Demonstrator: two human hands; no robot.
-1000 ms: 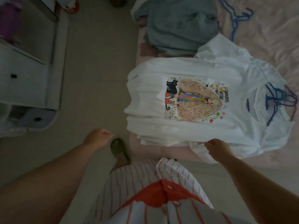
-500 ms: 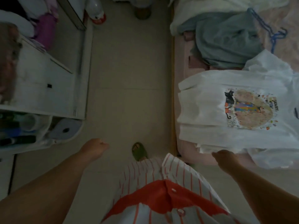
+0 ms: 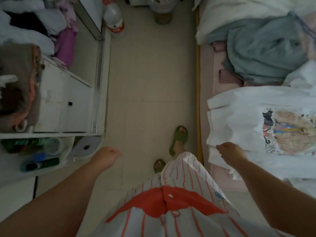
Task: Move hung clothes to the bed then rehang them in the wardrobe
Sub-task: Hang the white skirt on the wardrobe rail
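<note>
On the bed (image 3: 207, 69) at right lies a white graphic T-shirt (image 3: 239, 120), spread flat w/ its hem toward the floor; just beyond it, a crumpled grey-blue garment (image 3: 259, 48); right hand (image 3: 230, 151) rests at the shirt's near edge, fingers curled, but can't tell if they pinch the fabric; left hand (image 3: 106, 157) hangs over the tiled floor (image 3: 150, 74), fingers loosely curled, holding nothing; open wardrobe (image 3: 68, 103) at left; green slippers (image 3: 178, 138) on the person's feet.
</note>
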